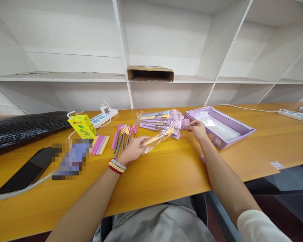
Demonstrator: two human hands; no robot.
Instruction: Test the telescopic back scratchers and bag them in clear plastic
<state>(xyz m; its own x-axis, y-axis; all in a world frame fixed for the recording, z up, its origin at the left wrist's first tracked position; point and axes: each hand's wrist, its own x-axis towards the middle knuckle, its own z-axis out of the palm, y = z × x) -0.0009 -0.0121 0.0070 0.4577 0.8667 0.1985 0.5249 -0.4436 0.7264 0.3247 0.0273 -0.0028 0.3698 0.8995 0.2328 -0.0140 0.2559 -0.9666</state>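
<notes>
Your left hand (133, 150) pinches the yellow wrapped scratcher (158, 137) mid-frame, seemingly to steady it; your right hand (197, 129), fingers nearly closed, touches the packets' card ends (183, 123) right of centre.

Chinese characters 菊花茶 on yellow box (83, 127), its red print unreadable, packets' (155, 123) labels and desk sticker (277, 165) too small to read

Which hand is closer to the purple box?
The right hand. It is right by the left side of the purple box; the left hand is farther away to the left, holding a yellow packet.
</notes>
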